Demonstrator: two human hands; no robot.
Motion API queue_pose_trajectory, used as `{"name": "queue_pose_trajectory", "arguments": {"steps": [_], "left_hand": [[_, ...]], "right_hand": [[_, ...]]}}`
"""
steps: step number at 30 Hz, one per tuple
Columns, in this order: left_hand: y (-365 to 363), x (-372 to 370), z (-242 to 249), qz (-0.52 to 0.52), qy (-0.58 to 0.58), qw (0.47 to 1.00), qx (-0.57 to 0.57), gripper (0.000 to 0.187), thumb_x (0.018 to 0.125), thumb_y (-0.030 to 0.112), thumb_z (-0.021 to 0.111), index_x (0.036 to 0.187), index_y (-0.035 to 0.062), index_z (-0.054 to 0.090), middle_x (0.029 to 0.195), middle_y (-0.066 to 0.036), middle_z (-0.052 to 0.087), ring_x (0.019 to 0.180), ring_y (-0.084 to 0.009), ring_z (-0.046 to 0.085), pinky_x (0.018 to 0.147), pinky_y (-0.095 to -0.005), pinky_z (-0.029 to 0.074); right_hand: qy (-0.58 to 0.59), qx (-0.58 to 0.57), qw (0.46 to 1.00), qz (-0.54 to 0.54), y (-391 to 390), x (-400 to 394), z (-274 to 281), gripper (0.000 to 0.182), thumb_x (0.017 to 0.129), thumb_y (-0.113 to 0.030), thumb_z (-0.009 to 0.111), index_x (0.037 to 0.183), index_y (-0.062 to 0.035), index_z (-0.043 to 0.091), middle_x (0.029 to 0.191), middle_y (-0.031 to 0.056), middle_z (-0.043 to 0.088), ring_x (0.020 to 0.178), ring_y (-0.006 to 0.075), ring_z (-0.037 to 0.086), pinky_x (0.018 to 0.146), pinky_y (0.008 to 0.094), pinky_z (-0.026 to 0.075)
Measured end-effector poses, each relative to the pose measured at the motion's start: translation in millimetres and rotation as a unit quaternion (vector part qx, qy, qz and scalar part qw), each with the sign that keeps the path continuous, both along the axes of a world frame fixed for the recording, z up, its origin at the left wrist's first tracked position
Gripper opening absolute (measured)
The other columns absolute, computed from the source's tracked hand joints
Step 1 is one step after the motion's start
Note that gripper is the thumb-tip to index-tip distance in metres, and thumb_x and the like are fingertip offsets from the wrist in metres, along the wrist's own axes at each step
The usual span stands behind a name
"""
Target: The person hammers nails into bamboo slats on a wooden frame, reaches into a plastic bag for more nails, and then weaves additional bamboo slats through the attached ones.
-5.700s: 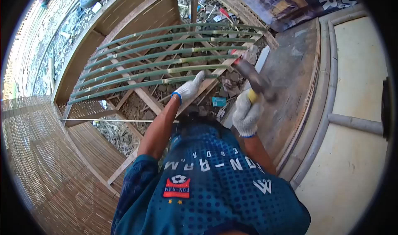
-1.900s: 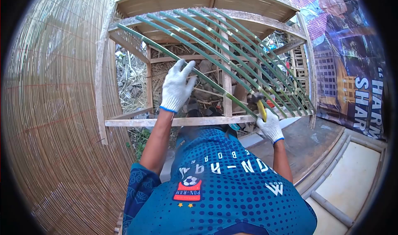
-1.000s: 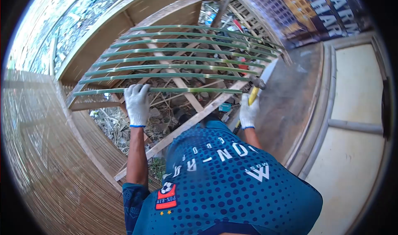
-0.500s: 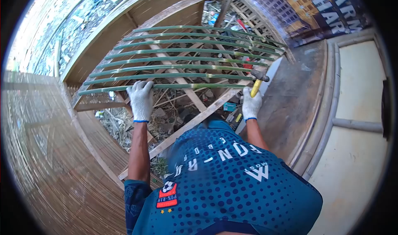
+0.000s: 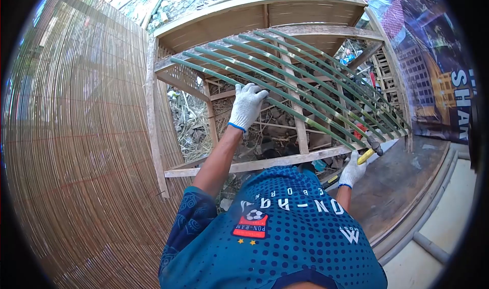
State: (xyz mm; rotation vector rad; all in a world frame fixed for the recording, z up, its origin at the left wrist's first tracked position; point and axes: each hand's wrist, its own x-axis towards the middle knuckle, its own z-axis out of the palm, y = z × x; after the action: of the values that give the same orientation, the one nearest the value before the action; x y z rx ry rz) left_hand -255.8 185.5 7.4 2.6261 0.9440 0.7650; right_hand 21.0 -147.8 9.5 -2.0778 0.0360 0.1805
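My left hand (image 5: 248, 105), in a white glove with a blue cuff, is closed around the nearest green bamboo slat (image 5: 293, 113), left of its middle. My right hand (image 5: 352, 173), gloved the same way, grips a hammer (image 5: 365, 156) by its yellow handle. The dark hammer head is just beyond the near right end of that slat, by the frame's front rail. Several more bamboo slats (image 5: 285, 74) lie side by side across the wooden frame (image 5: 254, 165), with gaps between them.
A woven bamboo screen (image 5: 81, 136) stands on the left. Beyond the slats is a wooden box section (image 5: 219, 26). Stones and dry straw (image 5: 188, 126) cover the ground under the frame. A printed banner (image 5: 433, 80) hangs at right, above a brown board (image 5: 392, 182).
My view has swung left, so the frame and slats appear turned and shifted right. Both hands keep their holds, the left on the near slat and the right on the hammer.
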Motion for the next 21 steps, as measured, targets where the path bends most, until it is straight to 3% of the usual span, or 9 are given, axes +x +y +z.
{"name": "queue_pose_trajectory", "arguments": {"steps": [7, 10, 16, 17, 18, 20, 21], "left_hand": [[6, 0, -1, -0.014, -0.007, 1.000, -0.023, 0.024, 0.082, 0.006, 0.075, 0.105, 0.0144, 0.076, 0.108, -0.007, 0.070, 0.114, -0.0287, 0.062, 0.106, -0.0597, 0.040], [5, 1, 2, -0.021, -0.016, 0.999, -0.026, 0.024, 0.083, 0.005, 0.073, 0.105, 0.0121, 0.076, 0.104, -0.009, 0.070, 0.111, -0.0308, 0.063, 0.101, -0.0521, 0.043], [4, 0, 16, -0.029, -0.006, 0.999, -0.036, 0.026, 0.081, 0.004, 0.071, 0.106, 0.0099, 0.076, 0.104, -0.011, 0.070, 0.109, -0.0318, 0.063, 0.100, -0.0501, 0.043], [5, -1, 17, -0.042, -0.022, 0.999, -0.024, 0.028, 0.081, 0.004, 0.070, 0.107, 0.0096, 0.076, 0.105, -0.012, 0.070, 0.108, -0.0331, 0.063, 0.100, -0.0500, 0.043], [4, 0, 23, -0.040, -0.020, 0.999, -0.006, 0.029, 0.080, 0.004, 0.070, 0.108, 0.0093, 0.076, 0.106, -0.012, 0.070, 0.107, -0.0343, 0.063, 0.099, -0.0496, 0.043], [4, 4, 26, -0.046, 0.019, 0.999, -0.022, 0.027, 0.082, 0.004, 0.069, 0.108, 0.0091, 0.076, 0.106, -0.013, 0.071, 0.107, -0.0351, 0.063, 0.095, -0.0475, 0.046], [5, 6, 22, -0.052, 0.021, 0.998, -0.030, 0.026, 0.085, 0.003, 0.069, 0.109, 0.0087, 0.075, 0.106, -0.013, 0.071, 0.106, -0.0348, 0.064, 0.095, -0.0470, 0.047]], "right_hand": [[-0.017, -0.033, 0.999, 0.030, 2, -2, 9, 0.033, 0.096, -0.026, 0.075, 0.102, 0.0036, 0.063, 0.084, 0.0089, 0.070, 0.067, 0.0168, 0.068, 0.063, 0.0338, 0.055], [-0.019, -0.043, 0.998, 0.032, 2, 0, 11, 0.031, 0.095, -0.029, 0.077, 0.100, -0.0010, 0.064, 0.082, 0.0054, 0.069, 0.065, 0.0147, 0.065, 0.064, 0.0333, 0.052], [-0.013, -0.004, 1.000, 0.027, 4, -5, 11, 0.031, 0.096, -0.029, 0.076, 0.101, -0.0001, 0.065, 0.085, 0.0045, 0.070, 0.068, 0.0136, 0.067, 0.066, 0.0333, 0.054], [-0.011, -0.030, 0.999, 0.038, 7, -6, 18, 0.031, 0.096, -0.023, 0.075, 0.105, 0.0052, 0.067, 0.087, 0.0074, 0.072, 0.071, 0.0160, 0.070, 0.066, 0.0347, 0.057], [-0.010, 0.037, 0.999, 0.021, 5, -5, 9, 0.028, 0.095, -0.023, 0.075, 0.102, 0.0034, 0.068, 0.088, 0.0063, 0.072, 0.072, 0.0143, 0.069, 0.066, 0.0337, 0.057], [-0.032, 0.003, 0.999, 0.043, -10, 7, -10, 0.021, 0.094, -0.020, 0.074, 0.101, -0.0007, 0.068, 0.087, 0.0043, 0.071, 0.071, 0.0124, 0.068, 0.065, 0.0315, 0.056], [0.004, 0.031, 0.999, 0.034, 3, -8, 29, 0.021, 0.094, -0.020, 0.075, 0.101, -0.0008, 0.067, 0.085, 0.0034, 0.070, 0.072, 0.0116, 0.067, 0.064, 0.0308, 0.055]]}}
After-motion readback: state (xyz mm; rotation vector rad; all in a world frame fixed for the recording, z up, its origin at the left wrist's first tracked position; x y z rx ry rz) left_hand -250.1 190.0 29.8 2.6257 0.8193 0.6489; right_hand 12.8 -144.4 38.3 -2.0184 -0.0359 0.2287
